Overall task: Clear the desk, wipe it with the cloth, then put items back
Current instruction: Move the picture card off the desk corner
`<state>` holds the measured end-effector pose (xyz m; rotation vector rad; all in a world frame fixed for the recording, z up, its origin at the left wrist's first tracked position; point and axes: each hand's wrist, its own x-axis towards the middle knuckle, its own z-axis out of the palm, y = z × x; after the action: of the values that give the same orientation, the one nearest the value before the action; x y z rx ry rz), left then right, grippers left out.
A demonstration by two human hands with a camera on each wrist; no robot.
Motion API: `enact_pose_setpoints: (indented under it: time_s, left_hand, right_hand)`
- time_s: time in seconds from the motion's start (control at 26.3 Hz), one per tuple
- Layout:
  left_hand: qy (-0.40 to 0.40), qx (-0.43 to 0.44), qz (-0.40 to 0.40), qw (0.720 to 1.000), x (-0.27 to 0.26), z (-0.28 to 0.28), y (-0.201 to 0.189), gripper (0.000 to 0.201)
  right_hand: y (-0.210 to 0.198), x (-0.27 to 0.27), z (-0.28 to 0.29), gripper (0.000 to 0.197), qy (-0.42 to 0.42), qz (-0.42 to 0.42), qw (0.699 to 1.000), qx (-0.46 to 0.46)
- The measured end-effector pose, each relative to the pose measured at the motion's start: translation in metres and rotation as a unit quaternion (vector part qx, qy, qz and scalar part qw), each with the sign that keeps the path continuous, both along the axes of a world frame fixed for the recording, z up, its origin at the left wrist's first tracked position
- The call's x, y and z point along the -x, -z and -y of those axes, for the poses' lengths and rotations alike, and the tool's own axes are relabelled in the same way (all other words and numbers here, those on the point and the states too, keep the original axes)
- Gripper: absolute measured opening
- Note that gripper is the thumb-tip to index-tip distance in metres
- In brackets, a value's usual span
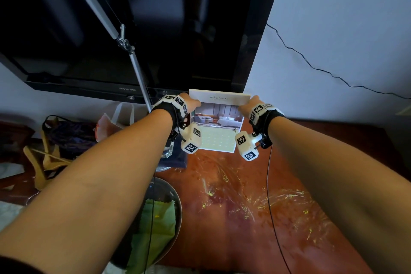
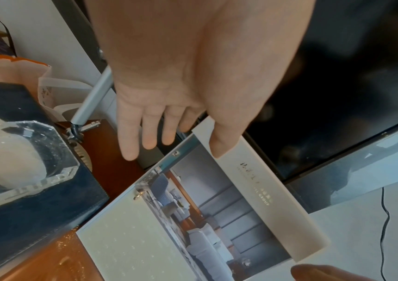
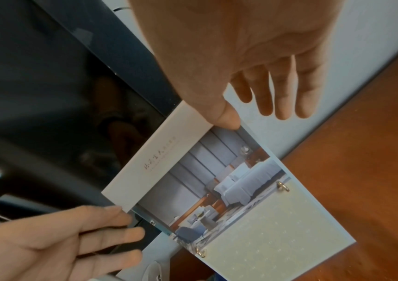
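A desk calendar (image 1: 219, 122) with a bedroom photo and a pale date grid stands tilted at the back of the reddish wooden desk (image 1: 244, 207). My left hand (image 1: 191, 103) pinches its top left corner, thumb lying on the white top strip (image 2: 219, 148), the other fingers straight behind. My right hand (image 1: 244, 107) pinches the top right corner with the thumb (image 3: 227, 119) on the strip. The calendar (image 2: 205, 218) (image 3: 217, 190) fills both wrist views. A green cloth (image 1: 153, 229) lies in a dark round basin at lower left.
A black TV (image 1: 133, 29) hangs right behind the calendar. A silver lamp arm (image 1: 138, 69) slants down on the left. A glass ashtray (image 2: 25, 152) sits on a dark blue box beside the calendar. Bags (image 1: 66, 135) pile up at left. The desk shows wet streaks.
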<state>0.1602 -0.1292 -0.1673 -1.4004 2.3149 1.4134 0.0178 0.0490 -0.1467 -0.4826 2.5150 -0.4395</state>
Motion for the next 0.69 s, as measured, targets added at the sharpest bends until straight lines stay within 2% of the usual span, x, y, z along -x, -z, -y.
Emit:
enact_pose_setpoints:
  time_s: [0.11,0.23,0.3,0.38,0.46,0.53,0.69]
  left_hand:
    - [0.020,0.001,0.037,0.999,-0.012,-0.011,-0.006,0.045]
    - [-0.013,-0.022,0.017,1.000,-0.030,-0.039,-0.020,0.039]
    - [-0.018,-0.021,0.017,0.999,-0.045,-0.061,-0.026,0.035]
    - [-0.024,-0.022,0.011,0.999,-0.061,-0.075,-0.027,0.030]
    - [-0.045,-0.023,0.002,0.999,-0.083,-0.084,-0.024,0.025]
    - [-0.062,-0.011,0.002,0.998,-0.111,-0.090,-0.018,0.016]
    - [-0.105,-0.026,0.009,0.994,-0.154,-0.095,-0.006,0.014]
  right_hand:
    - [-0.009,-0.004,-0.019,0.015,-0.038,-0.016,0.998,-0.055]
    - [-0.007,-0.017,-0.025,0.020,-0.062,0.005,0.998,-0.029]
    - [0.000,-0.027,-0.028,0.027,-0.103,0.060,0.993,0.011]
    - [0.006,-0.044,-0.028,0.022,-0.133,0.123,0.981,0.065]
    - [0.011,-0.063,-0.028,0.019,-0.155,0.150,0.973,0.087]
    - [0.019,-0.085,-0.025,0.017,-0.186,0.161,0.965,0.088]
    - [0.043,-0.123,-0.014,0.023,-0.241,0.152,0.957,0.058]
